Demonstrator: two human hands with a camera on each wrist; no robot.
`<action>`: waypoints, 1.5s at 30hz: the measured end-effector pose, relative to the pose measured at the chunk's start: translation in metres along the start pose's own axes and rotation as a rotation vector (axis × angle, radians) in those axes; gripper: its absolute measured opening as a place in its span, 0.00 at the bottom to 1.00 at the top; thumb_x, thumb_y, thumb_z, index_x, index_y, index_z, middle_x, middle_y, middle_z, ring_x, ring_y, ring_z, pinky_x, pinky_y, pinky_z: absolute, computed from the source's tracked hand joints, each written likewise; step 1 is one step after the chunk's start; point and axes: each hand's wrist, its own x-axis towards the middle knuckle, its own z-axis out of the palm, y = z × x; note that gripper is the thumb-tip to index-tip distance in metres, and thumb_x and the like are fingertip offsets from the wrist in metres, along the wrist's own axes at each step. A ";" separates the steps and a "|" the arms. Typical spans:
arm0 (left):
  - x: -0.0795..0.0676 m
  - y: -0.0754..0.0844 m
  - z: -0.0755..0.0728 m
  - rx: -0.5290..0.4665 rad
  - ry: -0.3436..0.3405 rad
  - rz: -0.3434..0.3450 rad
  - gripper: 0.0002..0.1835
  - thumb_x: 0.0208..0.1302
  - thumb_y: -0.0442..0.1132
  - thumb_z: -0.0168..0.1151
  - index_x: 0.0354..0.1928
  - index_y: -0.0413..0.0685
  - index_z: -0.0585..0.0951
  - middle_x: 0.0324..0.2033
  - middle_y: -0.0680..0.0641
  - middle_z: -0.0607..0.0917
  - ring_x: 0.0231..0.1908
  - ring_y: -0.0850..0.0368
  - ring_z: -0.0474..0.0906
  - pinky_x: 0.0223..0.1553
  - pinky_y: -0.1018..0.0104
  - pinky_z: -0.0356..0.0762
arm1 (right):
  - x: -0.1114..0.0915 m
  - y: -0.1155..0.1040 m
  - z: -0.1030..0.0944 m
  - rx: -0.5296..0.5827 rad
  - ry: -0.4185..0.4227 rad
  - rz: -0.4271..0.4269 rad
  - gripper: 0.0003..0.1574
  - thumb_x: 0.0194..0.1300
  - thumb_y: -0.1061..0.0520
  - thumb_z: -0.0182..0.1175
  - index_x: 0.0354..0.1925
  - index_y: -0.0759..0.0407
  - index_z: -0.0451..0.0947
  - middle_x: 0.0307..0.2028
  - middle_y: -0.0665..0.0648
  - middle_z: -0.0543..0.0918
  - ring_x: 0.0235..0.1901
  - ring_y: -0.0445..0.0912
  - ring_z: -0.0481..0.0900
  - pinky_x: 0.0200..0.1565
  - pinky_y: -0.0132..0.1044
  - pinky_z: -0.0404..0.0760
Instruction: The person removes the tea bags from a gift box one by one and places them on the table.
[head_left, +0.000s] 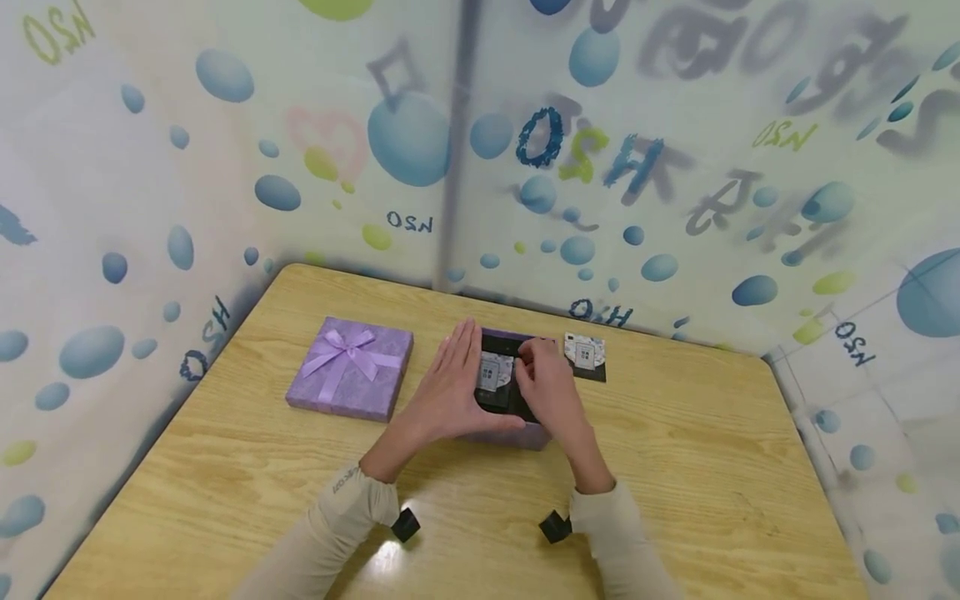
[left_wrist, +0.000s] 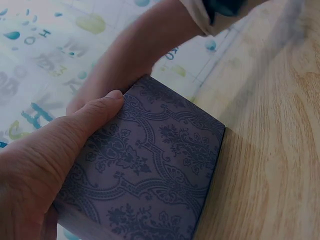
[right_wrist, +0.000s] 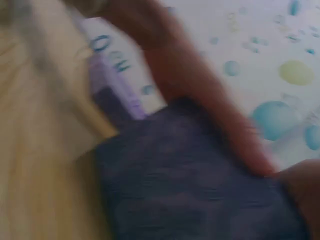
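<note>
A lidless purple patterned gift box [left_wrist: 165, 160] has a black inside [head_left: 504, 343]. On the left in it lies a dark item with a grey-and-white printed label [head_left: 495, 372]. My left hand [head_left: 448, 387] rests on the box with straight fingers along its left side and the thumb along the front rim. At the right part of the inside, my right hand [head_left: 550, 379] has bent fingers; I cannot tell whether they pinch anything. Its fingertips reach down beside the label. The right wrist view is blurred, with the box's side [right_wrist: 190, 180] filling the lower part.
A purple lid [head_left: 348, 369] with a ribbon bow lies left of the box. Right of the box is a black card with a similar white print [head_left: 585, 353]. All stand on a wooden table [head_left: 675, 467], with printed walls behind and beside it.
</note>
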 end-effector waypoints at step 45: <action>0.000 0.001 -0.003 0.003 -0.002 0.011 0.84 0.43 0.86 0.65 0.81 0.43 0.28 0.82 0.45 0.26 0.83 0.44 0.29 0.81 0.50 0.32 | 0.005 -0.012 0.012 -0.553 -0.311 -0.088 0.30 0.73 0.37 0.63 0.47 0.65 0.83 0.14 0.50 0.71 0.15 0.44 0.70 0.20 0.35 0.62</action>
